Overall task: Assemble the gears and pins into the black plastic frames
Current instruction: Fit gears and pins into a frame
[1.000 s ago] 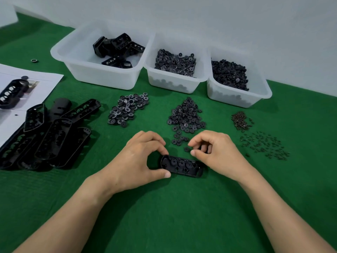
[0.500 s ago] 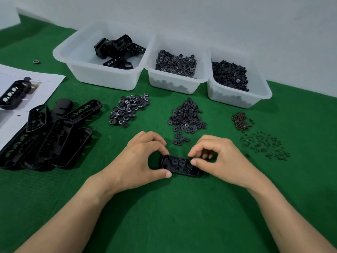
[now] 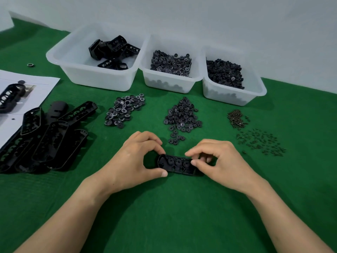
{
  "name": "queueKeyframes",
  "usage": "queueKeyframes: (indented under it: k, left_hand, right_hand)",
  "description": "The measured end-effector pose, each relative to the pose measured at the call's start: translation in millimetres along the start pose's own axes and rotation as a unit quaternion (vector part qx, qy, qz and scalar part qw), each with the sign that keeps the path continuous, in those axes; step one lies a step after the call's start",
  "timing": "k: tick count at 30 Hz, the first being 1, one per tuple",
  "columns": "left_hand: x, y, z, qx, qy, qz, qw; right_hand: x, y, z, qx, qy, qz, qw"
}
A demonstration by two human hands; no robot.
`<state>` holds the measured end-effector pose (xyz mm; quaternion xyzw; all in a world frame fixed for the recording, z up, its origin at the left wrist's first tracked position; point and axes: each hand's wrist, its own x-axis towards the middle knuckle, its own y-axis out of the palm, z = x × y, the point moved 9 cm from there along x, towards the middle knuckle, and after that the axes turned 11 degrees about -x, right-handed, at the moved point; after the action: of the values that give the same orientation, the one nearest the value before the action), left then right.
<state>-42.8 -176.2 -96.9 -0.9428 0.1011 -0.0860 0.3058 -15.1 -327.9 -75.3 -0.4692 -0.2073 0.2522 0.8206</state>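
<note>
A black oblong plastic frame lies flat on the green mat, with several round gears seated inside it. My left hand pinches its left end between thumb and forefinger. My right hand has thumb and forefinger curled over the frame's right end, which they hide. Loose gears lie in two heaps behind: toothed, white-marked gears and plain black gears. Brown screws and dark pins are scattered to the right.
A pile of empty black frames sits at the left, beside a white paper sheet. Three white bins stand at the back: frames, toothed gears and black gears. A white wall rises behind them.
My right hand slid left and down onto the frame's right end, fingertips closing over it. My left hand kept its hold on the left end.
</note>
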Motion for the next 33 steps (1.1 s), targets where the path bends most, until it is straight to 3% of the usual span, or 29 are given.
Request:
queueKeyframes:
  k: [5, 9, 13, 16, 25, 33]
  left_hand:
    - [2.0, 1.4, -4.1, 0.018, 0.000, 0.001, 1.000]
    - [6.0, 13.0, -17.5, 0.046, 0.013, -0.004, 0.999]
    - [14.7, 36.2, -40.3, 0.072, 0.026, -0.001, 0.997]
    - [25.5, 58.3, -59.0, 0.073, 0.037, 0.015, 0.997]
    - [45.4, 116.1, -89.2, 0.048, 0.031, 0.039, 0.998]
    - [45.6, 120.5, -86.0, 0.039, 0.005, 0.043, 0.998]
  right_hand:
    - [-6.2, 1.5, 2.0, -0.032, -0.003, -0.006, 0.999]
    - [-26.4, -21.6, -15.9, -0.006, 0.039, -0.070, 0.997]
    - [-53.9, -65.5, -74.0, -0.008, 0.163, -0.155, 0.974]
    - [-71.2, -82.9, -115.1, -0.023, 0.243, -0.150, 0.958]
    - [-48.7, -66.9, -119.3, -0.131, 0.173, -0.056, 0.974]
    - [-50.5, -62.8, -124.6, -0.107, 0.174, -0.043, 0.978]
